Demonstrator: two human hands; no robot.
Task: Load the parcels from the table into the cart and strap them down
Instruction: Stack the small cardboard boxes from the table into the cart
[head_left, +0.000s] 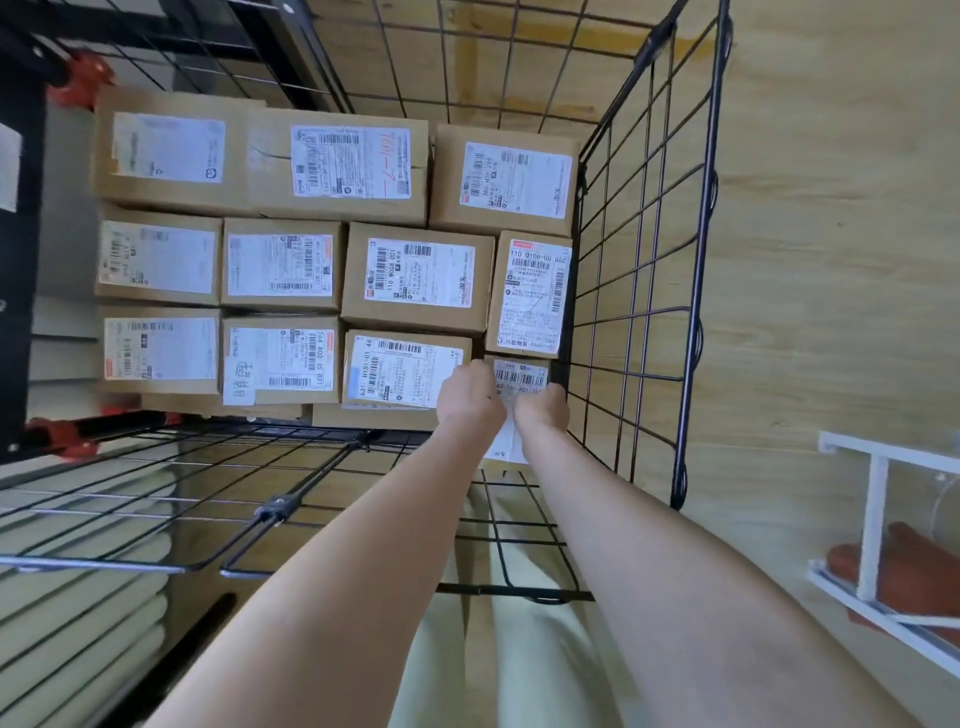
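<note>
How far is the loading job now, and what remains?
Done: many labelled parcels lie packed in the wire cart. In hand: the left hand and right hand hold a small parcel at its near right corner. Left: no strap lies over the parcels yet.

The cart (644, 260) is a black wire cage, and it is packed with brown cardboard parcels (415, 280) set side by side in tidy rows, each with a white label showing. One small parcel (519, 376) sits in the near right corner, just beside the wire wall, its barcode label showing. The left hand (470, 397) and right hand (543, 410) hold it by its two sides.
</note>
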